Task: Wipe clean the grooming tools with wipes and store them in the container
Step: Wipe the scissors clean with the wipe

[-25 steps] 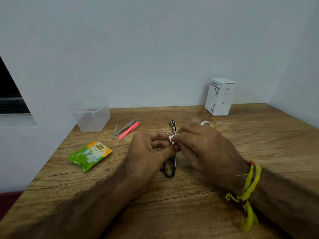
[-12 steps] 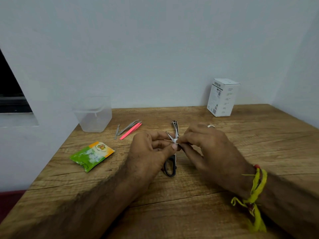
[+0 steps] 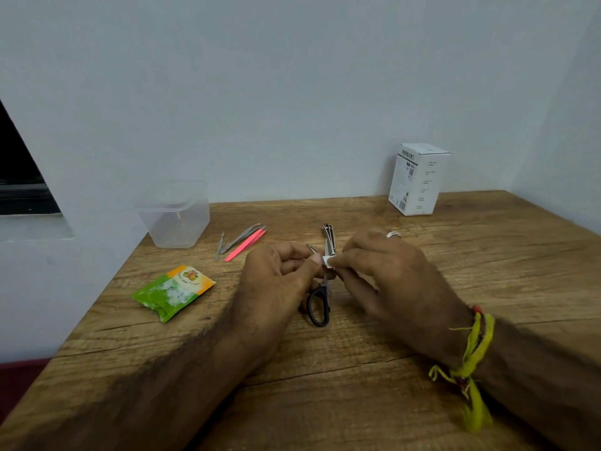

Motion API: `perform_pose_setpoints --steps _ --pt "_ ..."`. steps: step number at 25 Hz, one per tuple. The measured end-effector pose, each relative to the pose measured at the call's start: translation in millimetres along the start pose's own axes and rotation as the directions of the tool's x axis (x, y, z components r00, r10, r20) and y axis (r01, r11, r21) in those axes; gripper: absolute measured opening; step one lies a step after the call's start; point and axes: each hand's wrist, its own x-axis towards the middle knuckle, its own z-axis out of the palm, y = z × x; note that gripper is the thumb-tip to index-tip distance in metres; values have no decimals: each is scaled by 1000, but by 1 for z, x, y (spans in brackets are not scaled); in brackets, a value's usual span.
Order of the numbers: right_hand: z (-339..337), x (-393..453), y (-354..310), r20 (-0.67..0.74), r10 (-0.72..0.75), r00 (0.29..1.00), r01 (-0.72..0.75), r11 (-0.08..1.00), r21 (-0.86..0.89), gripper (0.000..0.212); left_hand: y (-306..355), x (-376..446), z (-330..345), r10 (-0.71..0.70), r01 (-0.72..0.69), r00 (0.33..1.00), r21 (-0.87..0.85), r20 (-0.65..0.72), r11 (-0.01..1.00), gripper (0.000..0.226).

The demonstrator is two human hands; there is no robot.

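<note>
Near the middle of the wooden table, both hands meet over the scissors. The scissors lie with their black loop handle toward the person and their thin metal blades pointing away, toward the wall. The left hand has its fingers curled and pinches a small metal tool whose sharp tip points up and away. The right hand pinches a small white wipe against it. A shiny nail clipper lies just past the hands. Farther left lie grey tweezers, a pink tool and a small grey pick. The clear plastic container stands open by the wall. A green and orange packet lies flat, its words too small to read. A white box stands upright.
</note>
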Motion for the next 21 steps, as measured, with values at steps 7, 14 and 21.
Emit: perform_pose_setpoints --steps 7,14,21 --pt "3 -2 -6 119 -6 993 3 1000 22 25 -3 1 0 16 -16 999 -5 -41 1000 7" --pt "4 -4 -7 80 11 997 -13 1000 14 17 -4 2 1 11 -12 999 -27 -42 1000 7" --pt "8 1 -4 52 -24 998 23 1000 10 15 -7 3 -1 27 -27 999 7 -45 1000 7"
